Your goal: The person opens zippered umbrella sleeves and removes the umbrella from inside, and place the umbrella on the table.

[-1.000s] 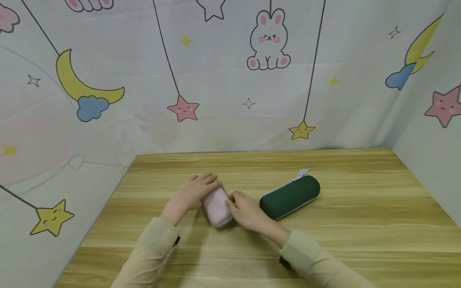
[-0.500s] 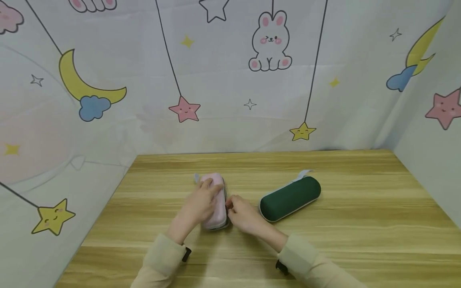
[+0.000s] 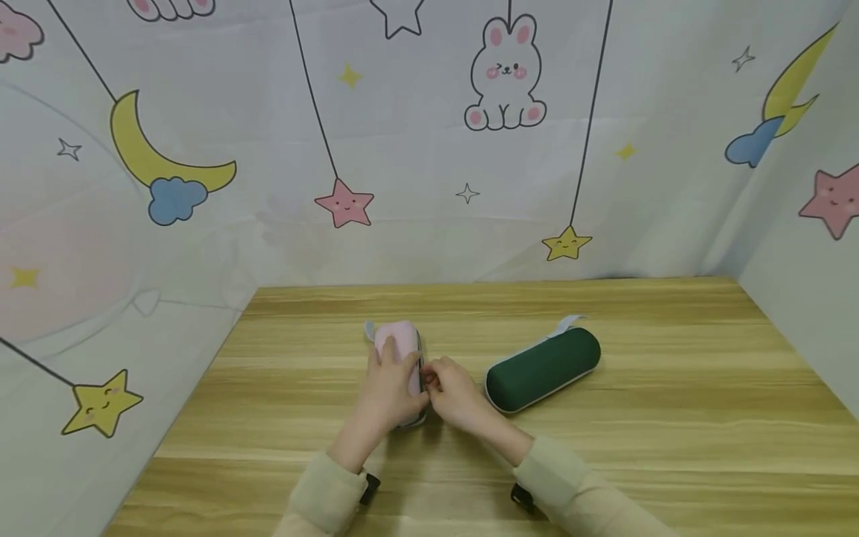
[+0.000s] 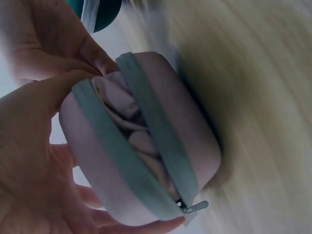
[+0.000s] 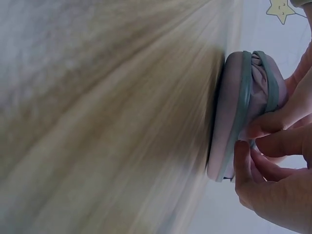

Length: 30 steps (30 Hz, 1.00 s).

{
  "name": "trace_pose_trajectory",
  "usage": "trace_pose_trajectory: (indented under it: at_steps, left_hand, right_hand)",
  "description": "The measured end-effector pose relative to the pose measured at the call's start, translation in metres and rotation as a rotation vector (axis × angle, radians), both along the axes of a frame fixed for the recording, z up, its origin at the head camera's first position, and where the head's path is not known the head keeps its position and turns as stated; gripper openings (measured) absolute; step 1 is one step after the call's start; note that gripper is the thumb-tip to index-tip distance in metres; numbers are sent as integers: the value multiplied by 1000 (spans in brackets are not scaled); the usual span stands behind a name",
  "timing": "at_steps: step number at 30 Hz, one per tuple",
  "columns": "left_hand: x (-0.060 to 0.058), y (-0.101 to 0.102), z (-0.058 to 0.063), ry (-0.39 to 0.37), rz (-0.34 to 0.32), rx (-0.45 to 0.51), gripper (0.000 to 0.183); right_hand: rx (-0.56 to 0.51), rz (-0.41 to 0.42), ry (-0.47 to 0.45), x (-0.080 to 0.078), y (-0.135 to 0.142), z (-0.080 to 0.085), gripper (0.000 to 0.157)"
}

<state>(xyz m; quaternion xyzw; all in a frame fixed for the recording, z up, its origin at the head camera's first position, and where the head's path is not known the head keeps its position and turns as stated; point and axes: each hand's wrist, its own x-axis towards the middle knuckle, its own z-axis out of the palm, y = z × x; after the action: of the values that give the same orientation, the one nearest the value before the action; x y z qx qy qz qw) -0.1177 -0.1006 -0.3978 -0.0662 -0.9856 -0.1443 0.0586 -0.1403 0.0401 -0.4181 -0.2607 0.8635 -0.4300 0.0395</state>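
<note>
A pink zippered case with grey-green zip edging lies on the wooden table. Its near end gapes in the left wrist view, showing folded pale fabric inside; a metal zip pull hangs at one end of that gap. My left hand grips the case from above, fingers spread over its top and thumb down its right side. My right hand is against the case's right side, thumb and fingertips pinched together at the zip edge. What lies between those fingertips is hidden.
A dark green case with a pale strap lies right of the hands. The wooden table meets a printed white cloth at the back and sides. A short strap sticks out at the pink case's far left.
The pink case has turned to point more straight away from me. My left hand has slid nearer along it, bringing its thumb to the right side. My right hand stays at the zip edge.
</note>
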Motion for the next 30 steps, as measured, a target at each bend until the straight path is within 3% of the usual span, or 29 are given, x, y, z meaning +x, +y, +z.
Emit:
trace_pose_trajectory:
  at_steps: [21, 30]
  left_hand:
    - [10, -11, 3, 19, 72, 191, 60]
    - [16, -18, 4, 26, 100, 233, 58]
  right_hand:
    - [-47, -3, -101, -5, -8, 1, 38]
    - [16, -14, -82, -5, -14, 3, 42]
